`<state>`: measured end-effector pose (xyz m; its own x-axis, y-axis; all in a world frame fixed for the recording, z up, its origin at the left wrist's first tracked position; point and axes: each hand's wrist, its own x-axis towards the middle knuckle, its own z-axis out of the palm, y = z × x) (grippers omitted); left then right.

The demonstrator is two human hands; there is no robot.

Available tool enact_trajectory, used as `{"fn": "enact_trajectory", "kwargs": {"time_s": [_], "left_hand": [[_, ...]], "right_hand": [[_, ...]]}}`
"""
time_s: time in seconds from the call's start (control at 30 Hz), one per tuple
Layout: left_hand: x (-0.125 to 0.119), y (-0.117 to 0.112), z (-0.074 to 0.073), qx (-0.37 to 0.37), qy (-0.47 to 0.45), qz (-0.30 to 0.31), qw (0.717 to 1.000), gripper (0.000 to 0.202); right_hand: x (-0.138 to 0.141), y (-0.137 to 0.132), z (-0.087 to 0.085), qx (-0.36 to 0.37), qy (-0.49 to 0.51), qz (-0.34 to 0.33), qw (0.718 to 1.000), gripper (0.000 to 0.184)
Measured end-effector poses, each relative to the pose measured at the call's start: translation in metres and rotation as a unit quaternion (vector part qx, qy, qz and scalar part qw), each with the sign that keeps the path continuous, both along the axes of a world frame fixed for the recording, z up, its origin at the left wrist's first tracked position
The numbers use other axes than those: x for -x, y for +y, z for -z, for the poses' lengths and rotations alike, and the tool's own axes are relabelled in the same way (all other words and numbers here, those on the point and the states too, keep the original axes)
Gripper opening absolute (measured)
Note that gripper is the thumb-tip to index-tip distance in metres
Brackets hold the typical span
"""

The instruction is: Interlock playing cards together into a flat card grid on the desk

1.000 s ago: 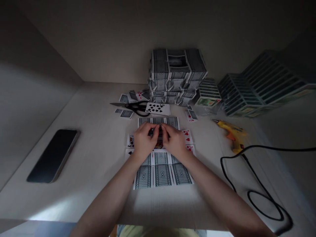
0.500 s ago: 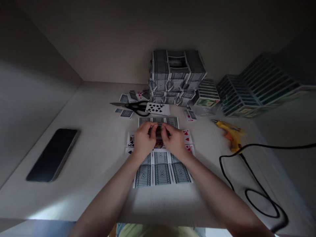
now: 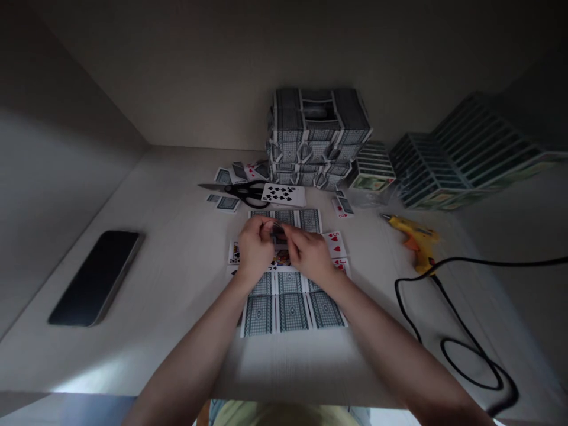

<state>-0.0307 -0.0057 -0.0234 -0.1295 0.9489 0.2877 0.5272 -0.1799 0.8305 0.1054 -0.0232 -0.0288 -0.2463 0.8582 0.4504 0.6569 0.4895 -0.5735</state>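
My left hand (image 3: 257, 245) and my right hand (image 3: 309, 248) meet over a flat layout of playing cards (image 3: 290, 310). Between their fingertips is a small bent playing card (image 3: 277, 228), dark and partly hidden by the fingers. Both hands are closed on it, thumbs and forefingers pinching. Several cards below lie face down with a green-grey pattern. Face-up ones show beneath my hands, among them a five of hearts (image 3: 336, 245) at the right and a king (image 3: 233, 253) at the left.
Behind stands a block built of folded cards (image 3: 319, 136). Black scissors (image 3: 246, 192) lie partly under a ten of spades (image 3: 284, 194), near card scraps (image 3: 228, 204). At right are a yellow glue gun (image 3: 415, 236) with a black cord (image 3: 465, 322) and stacked card boxes (image 3: 430, 171). A phone (image 3: 95, 278) lies left.
My fingertips have shifted slightly left with the small card, which now shows more of its dark surface. My right hand's fingers have stretched toward the left hand.
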Motion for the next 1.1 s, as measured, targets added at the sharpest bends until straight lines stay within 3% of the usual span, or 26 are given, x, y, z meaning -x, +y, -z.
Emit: {"fn": "enact_trajectory", "kwargs": {"time_s": [0.2, 0.3, 0.43, 0.67, 0.87, 1.1], "left_hand": [[0.000, 0.001, 0.002, -0.056, -0.011, 0.017, 0.998, 0.018], [-0.001, -0.001, 0.001, -0.063, -0.041, 0.034, 0.997, 0.019], [-0.003, -0.002, 0.003, -0.056, -0.074, 0.036, 0.995, 0.022], [-0.006, -0.001, 0.004, -0.072, 0.004, 0.030, 0.997, 0.032], [-0.002, -0.001, 0.004, -0.082, 0.042, 0.018, 0.996, 0.034], [-0.002, -0.002, -0.001, -0.078, 0.017, 0.032, 0.996, 0.029]], "right_hand": [[0.001, 0.007, -0.005, 0.019, 0.142, 0.049, 0.988, 0.025], [0.001, 0.009, -0.004, 0.024, 0.142, 0.097, 0.985, 0.027], [0.001, 0.011, -0.001, 0.053, 0.145, 0.105, 0.982, 0.024], [0.000, 0.013, -0.002, 0.054, 0.116, 0.111, 0.985, 0.026], [-0.001, 0.010, -0.006, 0.052, 0.092, 0.071, 0.992, 0.031], [-0.002, 0.008, -0.008, 0.146, 0.223, -0.052, 0.963, 0.032]]}}
